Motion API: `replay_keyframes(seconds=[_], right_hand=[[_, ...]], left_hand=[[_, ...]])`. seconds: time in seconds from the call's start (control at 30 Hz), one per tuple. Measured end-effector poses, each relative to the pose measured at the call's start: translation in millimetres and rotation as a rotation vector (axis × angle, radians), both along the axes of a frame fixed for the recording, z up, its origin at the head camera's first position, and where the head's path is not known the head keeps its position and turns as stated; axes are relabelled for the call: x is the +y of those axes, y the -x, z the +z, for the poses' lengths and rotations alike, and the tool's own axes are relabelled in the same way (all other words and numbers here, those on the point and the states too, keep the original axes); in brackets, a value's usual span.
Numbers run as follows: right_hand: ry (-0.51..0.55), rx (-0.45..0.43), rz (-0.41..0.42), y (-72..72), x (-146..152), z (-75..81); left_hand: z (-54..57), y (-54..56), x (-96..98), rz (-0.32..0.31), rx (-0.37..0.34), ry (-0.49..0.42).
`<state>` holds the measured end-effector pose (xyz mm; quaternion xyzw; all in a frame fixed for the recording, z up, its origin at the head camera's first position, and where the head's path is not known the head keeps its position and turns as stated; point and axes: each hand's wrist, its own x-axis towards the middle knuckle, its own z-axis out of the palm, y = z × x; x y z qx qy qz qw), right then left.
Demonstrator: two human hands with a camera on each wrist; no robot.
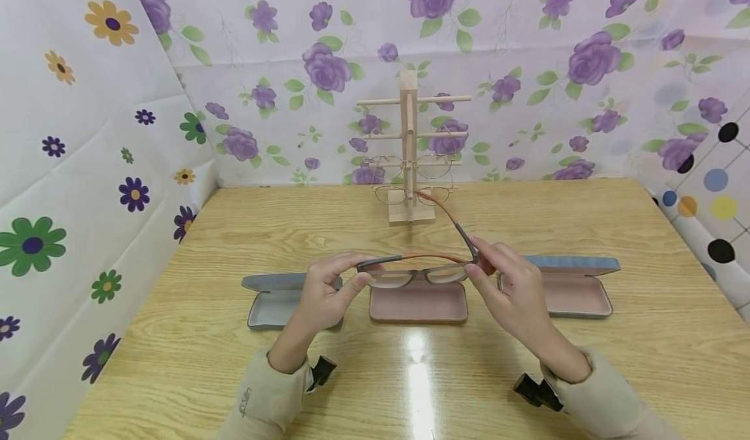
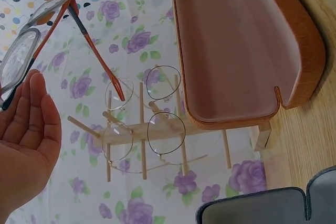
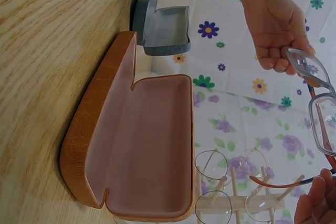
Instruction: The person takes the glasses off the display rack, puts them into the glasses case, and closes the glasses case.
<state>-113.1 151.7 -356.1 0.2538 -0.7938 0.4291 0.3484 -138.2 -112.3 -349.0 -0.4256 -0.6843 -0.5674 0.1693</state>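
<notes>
Spectacles with a dark front and grey-and-orange temples (image 1: pixel 418 275) held up off the bench (image 1: pixel 187 368), above the brown case (image 1: pixel 418 304) in the head view. One temple points away toward the stand; the other runs across behind the lenses.

Left hand (image 1: pixel 328 290): grip pinching the left end of the frame, thumb on the near side. Right hand (image 1: pixel 518 290): grip pinching the right end, by the hinge of the outstretched temple.

Brown case: open, pink lining, nothing inside. To its left, a grey case (image 1: pixel 269 310), lid up, partly covered by the left hand. To its right, a blue case (image 1: pixel 580 295), pink-lined, lid up, left end behind the right hand.

Beyond, near the bench's far edge: wooden display stand (image 1: pixel 408 83), upright, with cross pegs. Two thin wire-framed pairs (image 1: pixel 435 166) on its lower pegs, one above the other.

Backing: rose-patterned cloth (image 1: pixel 498 30) behind, daisy-patterned cloth (image 1: pixel 70 186) at left, dotted cloth (image 1: pixel 717 179) at right. Beige sleeves (image 1: pixel 263 388) on both arms; black devices (image 1: pixel 536 391) at the wrists.
</notes>
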Motion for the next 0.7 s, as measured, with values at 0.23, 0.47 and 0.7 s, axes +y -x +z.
replay_keyframes(seconds=[0.23,0.47,0.7], right_hand=[[-0.002,-0.004,0.003,0.4,0.0,-0.2],[0.009,-0.027,0.021,0.7,0.3,-1.2],[0.009,-0.035,0.049,1.5,0.2,-1.2]], left_hand=[[-0.3,-0.2,0.0,-0.001,-0.015,-0.004],[-2.8,2.8,1.0,-0.02,-0.014,-0.014],[-4.1,5.2,1.7,-0.039,-0.02,-0.034]])
